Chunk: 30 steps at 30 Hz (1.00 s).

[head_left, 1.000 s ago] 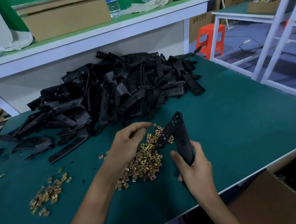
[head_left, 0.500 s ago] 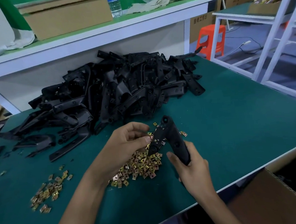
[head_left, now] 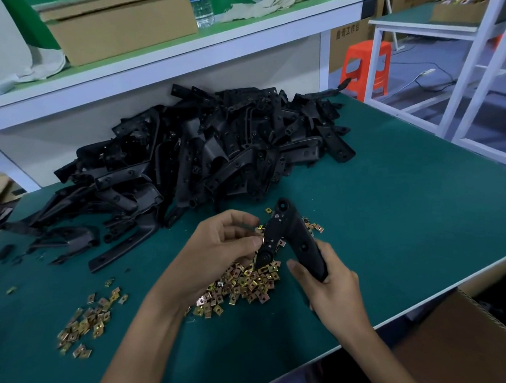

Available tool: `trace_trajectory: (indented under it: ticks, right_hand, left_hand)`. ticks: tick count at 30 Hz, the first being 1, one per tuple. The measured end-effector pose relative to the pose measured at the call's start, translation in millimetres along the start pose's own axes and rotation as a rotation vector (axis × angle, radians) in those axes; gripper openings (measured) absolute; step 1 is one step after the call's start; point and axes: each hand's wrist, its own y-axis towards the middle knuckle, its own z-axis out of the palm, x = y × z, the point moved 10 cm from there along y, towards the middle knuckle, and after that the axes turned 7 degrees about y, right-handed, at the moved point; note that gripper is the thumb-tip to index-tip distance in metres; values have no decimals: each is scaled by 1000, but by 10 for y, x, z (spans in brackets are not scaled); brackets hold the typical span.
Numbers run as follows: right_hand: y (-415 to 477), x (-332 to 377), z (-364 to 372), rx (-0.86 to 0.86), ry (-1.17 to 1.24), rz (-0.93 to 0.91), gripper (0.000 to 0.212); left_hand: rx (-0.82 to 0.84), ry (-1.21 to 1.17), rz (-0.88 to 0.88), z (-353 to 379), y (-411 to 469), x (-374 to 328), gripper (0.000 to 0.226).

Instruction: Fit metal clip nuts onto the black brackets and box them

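R grip [head_left: 335, 293] on bracket [head_left: 296, 236], nuts [head_left: 245, 283] beneath

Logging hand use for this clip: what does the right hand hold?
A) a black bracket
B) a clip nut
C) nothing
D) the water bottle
A: the right hand grips the bracket at its lower end; the left hand pinches a nut against it.

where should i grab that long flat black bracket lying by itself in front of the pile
Pinch the loose bracket across its narrow width near mid-length, coming down from above on the near side. It is a long thin strip lying flat on the green mat, so only its long edges offer a hold. Its far end points into the pile, while the near end lies free.
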Motion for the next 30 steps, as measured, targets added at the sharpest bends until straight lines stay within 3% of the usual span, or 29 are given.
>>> trace_trajectory:
  ticks: [6, 9, 13, 16, 19, 20, 23, 26, 30]
  right_hand:
    - [1, 45, 40, 42, -72, -47, 40]
    - [7, 43, 68, 61, -140, -54, 44]
    - [7, 19, 68, 48, -42, -32, 36]
    - [11, -47, 4, -9, 104, 35, 25]
    - [13, -79, -86, -88, 177, 68, 30]
    - [15, -81, -92, -93, 185, 70, 32]
    - [26, -79, -77, -89, 179, 59, 33]
    - [33, -84, -70, -93, 164, 54, 33]
    - [27, -79, -58, -84, 157, 54, 31]
  left_hand:
    - [44, 109, -8, -71, -16, -28, 35]
    - [149, 158, -27, 36, -4, -41, 41]
    - [168, 126, -5, 103, 58, -74, 34]
    - [9, 84, -29, -56, 227, 69, 12]
    - [-265, 409, -111, -380, 370, 369, 18]
    - [-282, 573, -112, -420, 407, 455, 16]
    - [-152, 863, -127, -288, 513, 739, 14]
    - [-130, 939, -114, -180, 584, 820, 18]
    - [-62, 925, -127, -130, 685, 824, 6]
